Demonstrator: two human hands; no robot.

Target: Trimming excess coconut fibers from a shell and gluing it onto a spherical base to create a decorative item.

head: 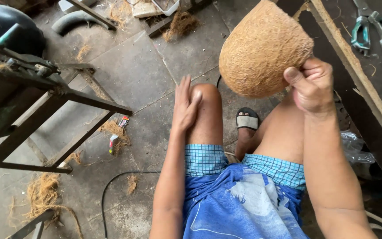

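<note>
My right hand (312, 86) grips the rim of a brown coconut-fibre bowl (259, 51), holding it up above my right knee with its rounded bottom toward the lower left. My left hand (185, 104) rests flat against the side of my left knee, fingers apart, holding nothing. I sit in blue checked shorts with a blue cloth over my lap. A foot in a black sandal (247, 120) shows between my legs.
A dark metal frame stand (67, 95) fills the left. A workbench edge (354, 75) runs down the right, with teal-handled shears (372, 26) on it. Loose fibre tufts (43, 194) and a black cable (111, 186) lie on the concrete floor.
</note>
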